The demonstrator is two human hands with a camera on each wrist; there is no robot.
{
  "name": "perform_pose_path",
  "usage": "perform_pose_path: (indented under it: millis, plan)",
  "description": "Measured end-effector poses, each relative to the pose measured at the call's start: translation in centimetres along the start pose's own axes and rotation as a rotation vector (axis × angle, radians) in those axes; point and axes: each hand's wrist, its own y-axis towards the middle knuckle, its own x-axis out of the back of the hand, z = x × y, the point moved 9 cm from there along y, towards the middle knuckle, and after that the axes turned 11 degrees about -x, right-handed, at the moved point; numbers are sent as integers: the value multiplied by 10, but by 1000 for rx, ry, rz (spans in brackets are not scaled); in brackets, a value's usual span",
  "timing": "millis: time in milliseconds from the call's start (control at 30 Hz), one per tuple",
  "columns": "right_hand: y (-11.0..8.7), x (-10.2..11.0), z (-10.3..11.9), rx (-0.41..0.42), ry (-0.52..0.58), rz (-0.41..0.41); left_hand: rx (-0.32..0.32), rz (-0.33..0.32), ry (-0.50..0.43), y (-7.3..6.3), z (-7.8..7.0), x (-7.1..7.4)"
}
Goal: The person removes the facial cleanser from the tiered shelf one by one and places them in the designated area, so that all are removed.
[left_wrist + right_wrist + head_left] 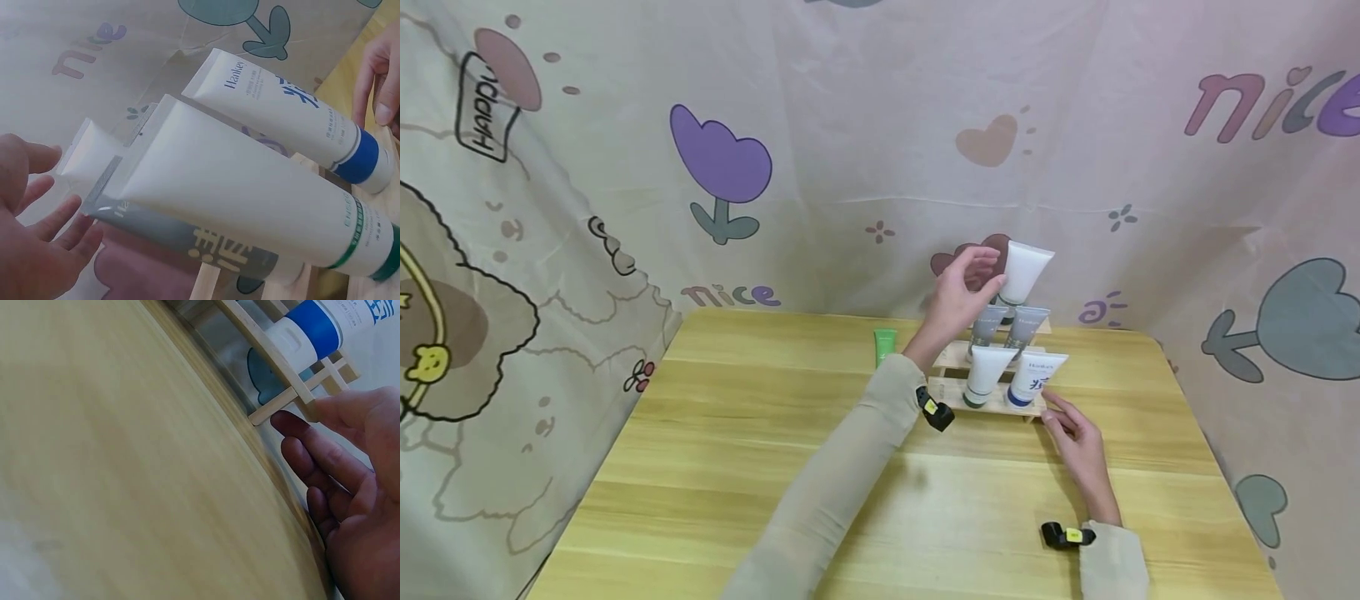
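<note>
My left hand (pixel 964 287) is raised at the back of a stepped wooden rack (pixel 951 392), fingers spread and relaxed beside a white tube (pixel 1027 273) on the highest step. In the left wrist view, its fingertips lie right at that tube's flat end. Two grey tubes (pixel 1027 331) stand on the middle step. On the front step are a white tube with a green cap (pixel 988 372) and a white tube with a blue band (pixel 281 112). My right hand (pixel 1078 442) holds the rack's front right corner, the thumb on its edge and fingers below.
A small green tube (pixel 885 342) lies on the wooden table (pixel 715 433), left of the rack and beyond my left forearm. A printed cloth (pixel 850 125) hangs behind the table and along its sides.
</note>
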Motion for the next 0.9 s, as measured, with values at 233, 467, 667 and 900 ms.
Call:
perform_pose_path:
  millis: [233, 467, 667, 900]
  plan:
    - [7, 0, -18, 4, 18, -7, 36, -6, -12, 12, 3, -10]
    - [12, 1, -28, 2, 17, -24, 23, -23, -69, 24, 4, -14]
    - [11, 0, -27, 3, 10, -20, 32, -5, -56, 29, 5, -19]
    - [4, 2, -8, -8, -12, -8, 71, 12, -56, 33, 10, -25]
